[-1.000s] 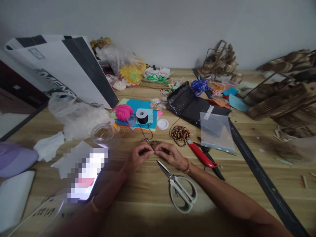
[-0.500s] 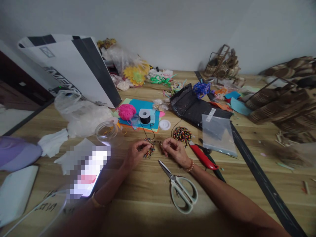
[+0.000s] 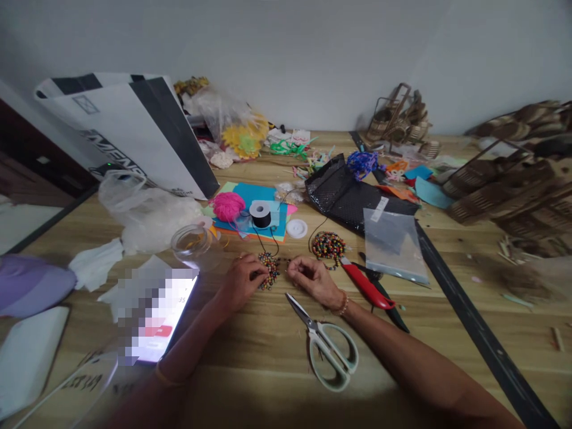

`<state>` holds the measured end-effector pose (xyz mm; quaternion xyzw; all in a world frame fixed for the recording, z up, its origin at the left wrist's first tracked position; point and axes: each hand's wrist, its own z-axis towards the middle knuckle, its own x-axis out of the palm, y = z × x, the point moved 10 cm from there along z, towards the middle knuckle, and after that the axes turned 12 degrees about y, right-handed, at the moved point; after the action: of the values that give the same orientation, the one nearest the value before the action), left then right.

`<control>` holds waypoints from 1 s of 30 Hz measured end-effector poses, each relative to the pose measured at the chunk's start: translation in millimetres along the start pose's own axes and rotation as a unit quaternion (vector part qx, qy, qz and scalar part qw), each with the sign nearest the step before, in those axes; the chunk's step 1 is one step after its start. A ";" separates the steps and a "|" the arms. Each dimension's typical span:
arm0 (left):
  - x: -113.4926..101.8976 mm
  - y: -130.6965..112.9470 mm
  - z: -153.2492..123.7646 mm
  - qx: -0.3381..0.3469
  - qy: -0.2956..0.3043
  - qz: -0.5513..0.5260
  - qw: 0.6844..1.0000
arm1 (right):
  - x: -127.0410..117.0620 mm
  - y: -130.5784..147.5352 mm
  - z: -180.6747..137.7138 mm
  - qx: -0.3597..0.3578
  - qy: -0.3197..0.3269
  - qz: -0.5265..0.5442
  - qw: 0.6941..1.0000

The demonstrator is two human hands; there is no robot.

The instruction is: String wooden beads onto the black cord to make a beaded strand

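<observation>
My left hand (image 3: pixel 243 277) is over the left edge of a small pile of multicoloured beads (image 3: pixel 270 267). Its thumb and fingers come together at the beads, and what lies between them is too small to tell. To the right of the pile, my right hand (image 3: pixel 313 280) is closed in a pinch. A few dark beads (image 3: pixel 286 260) in a short string show at its fingertips; the rest is hidden by the fingers. Black cord (image 3: pixel 263 241) runs from a spool (image 3: pixel 260 213) down to the pile. Behind my right hand lies a coil of strung beads (image 3: pixel 329 246).
White-handled scissors (image 3: pixel 331 356) lie below my right hand, and a red cutter (image 3: pixel 369 287) is to its right. A lit phone (image 3: pixel 165 322) and a clear jar (image 3: pixel 192 241) are at left. Pink yarn (image 3: pixel 229 206), a black bubble mailer (image 3: pixel 348 193) and woven baskets (image 3: pixel 487 179) stand farther back.
My left hand has lowered slightly, its fingertips shifting from over the beads to the pile's left edge. My right hand has moved slightly left, still pinched. The view has tilted a little.
</observation>
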<state>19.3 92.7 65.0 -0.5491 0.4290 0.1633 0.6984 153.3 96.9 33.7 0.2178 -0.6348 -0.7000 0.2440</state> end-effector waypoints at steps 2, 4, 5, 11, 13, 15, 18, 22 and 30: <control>4.2 -0.7 -0.3 0.004 0.019 0.036 0.999 | 0.3 0.5 0.0 0.003 0.000 -0.004 1.000; 9.2 -1.0 -0.7 0.012 0.030 0.058 0.998 | 0.3 1.0 -0.3 0.005 -0.001 -0.008 1.000; 11.4 -0.7 -0.9 0.016 0.033 0.065 0.997 | 0.3 1.1 -0.3 0.006 -0.001 -0.009 1.000; 18.2 -2.0 -1.0 0.027 0.041 0.082 0.995 | -1.2 -2.2 0.0 0.015 -0.003 -0.013 1.000; 19.4 -3.4 -0.8 0.026 0.047 0.089 0.995 | -1.7 -2.7 0.1 0.015 -0.004 -0.012 1.000; 19.6 -4.6 -1.0 0.026 0.044 0.094 0.994 | -1.6 -2.9 0.0 0.015 -0.004 -0.012 1.000; 17.4 -5.9 -1.7 0.031 0.023 0.098 0.994 | -1.1 -2.7 -0.1 0.017 -0.002 -0.016 1.000; 8.7 -9.9 -3.7 0.056 -0.028 0.066 0.996 | -1.0 -1.2 0.2 0.012 -0.001 -0.018 1.000; -0.2 1.6 -7.9 0.017 -0.089 -0.118 0.989 | 5.8 4.8 0.9 -0.004 0.020 -0.044 0.999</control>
<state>14.8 86.1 63.9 -0.5672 0.3001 0.1207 0.7574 148.5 93.6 38.6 0.2589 -0.6169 -0.7080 0.2261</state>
